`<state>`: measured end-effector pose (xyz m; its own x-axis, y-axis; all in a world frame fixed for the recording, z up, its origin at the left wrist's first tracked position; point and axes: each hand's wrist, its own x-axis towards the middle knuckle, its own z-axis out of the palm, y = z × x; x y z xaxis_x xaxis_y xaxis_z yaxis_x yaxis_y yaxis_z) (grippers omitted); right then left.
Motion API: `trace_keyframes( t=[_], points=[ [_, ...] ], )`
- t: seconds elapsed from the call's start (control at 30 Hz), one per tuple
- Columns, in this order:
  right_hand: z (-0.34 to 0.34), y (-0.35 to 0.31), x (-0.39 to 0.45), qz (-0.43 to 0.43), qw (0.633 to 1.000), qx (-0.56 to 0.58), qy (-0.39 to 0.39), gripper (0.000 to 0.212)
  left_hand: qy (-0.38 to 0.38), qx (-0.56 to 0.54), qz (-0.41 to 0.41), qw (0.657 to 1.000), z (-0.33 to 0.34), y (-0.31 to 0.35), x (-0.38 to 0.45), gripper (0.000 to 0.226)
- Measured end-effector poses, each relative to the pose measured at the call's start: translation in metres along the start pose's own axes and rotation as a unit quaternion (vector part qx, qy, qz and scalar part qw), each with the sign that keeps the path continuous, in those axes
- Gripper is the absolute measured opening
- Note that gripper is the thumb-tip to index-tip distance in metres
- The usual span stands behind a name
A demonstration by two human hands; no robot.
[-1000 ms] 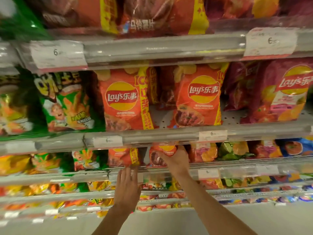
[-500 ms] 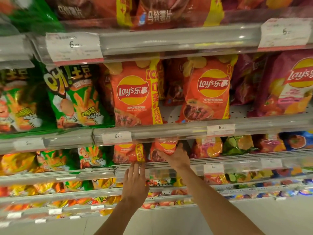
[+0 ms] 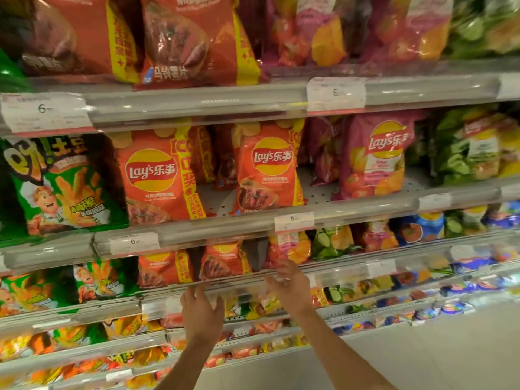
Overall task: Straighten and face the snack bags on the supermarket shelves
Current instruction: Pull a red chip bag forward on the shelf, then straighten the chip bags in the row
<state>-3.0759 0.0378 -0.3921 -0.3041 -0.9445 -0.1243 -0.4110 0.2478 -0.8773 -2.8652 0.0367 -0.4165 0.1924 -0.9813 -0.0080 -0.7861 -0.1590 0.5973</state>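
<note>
Two small orange Lay's bags (image 3: 164, 267) (image 3: 222, 263) stand side by side on the third shelf down, facing forward. My left hand (image 3: 201, 312) hovers just below that shelf's rail (image 3: 247, 280), fingers spread and holding nothing. My right hand (image 3: 291, 285) is in front of the rail, just right of the second bag, fingers loose and blurred, holding nothing. On the shelf above, two larger orange Lay's bags (image 3: 157, 175) (image 3: 267, 164) face forward with a gap between them.
Green potato-stick bags (image 3: 64, 184) fill the left side. A pink Lay's bag (image 3: 377, 156) and green bags (image 3: 472, 147) stand to the right. Price labels (image 3: 294, 220) line the rails. Lower shelves carry small mixed snack bags, and pale floor (image 3: 422, 361) shows at the bottom right.
My right hand has let go of the small orange bag and pulled back from the shelf. My left hand stays below the rail. The view has shifted right and down.
</note>
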Motion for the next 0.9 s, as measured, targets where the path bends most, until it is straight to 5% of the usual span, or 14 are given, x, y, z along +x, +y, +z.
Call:
trace_keyframes(
  t=[0.13, 0.27, 0.57, 0.77, 0.9],
  points=[
    [-0.064, 0.031, 0.012, 0.079, 0.995, 0.064, 0.020, 0.048, -0.064, -0.140, -0.071, 0.986, 0.033, 0.050, -0.017, 0.015],
    [-0.139, 0.066, 0.029, 0.098, 0.992, 0.051, 0.056, 0.045, -0.125, -0.193, -0.087, 0.969, 0.073, 0.113, -0.033, 0.012],
    [-0.280, 0.133, 0.087, 0.084, 0.992, -0.019, 0.091, 0.055, -0.006, -0.233, -0.101, 0.967, 0.161, 0.248, -0.057, 0.012],
    [-0.298, 0.136, 0.121, 0.043, 0.998, -0.012, 0.049, 0.051, 0.083, -0.218, -0.100, 0.967, 0.175, 0.287, -0.045, 0.034],
    [-0.290, 0.132, 0.159, 0.021, 0.999, -0.035, 0.003, 0.076, 0.108, -0.126, -0.063, 0.984, 0.177, 0.294, -0.024, 0.042]
  ],
)
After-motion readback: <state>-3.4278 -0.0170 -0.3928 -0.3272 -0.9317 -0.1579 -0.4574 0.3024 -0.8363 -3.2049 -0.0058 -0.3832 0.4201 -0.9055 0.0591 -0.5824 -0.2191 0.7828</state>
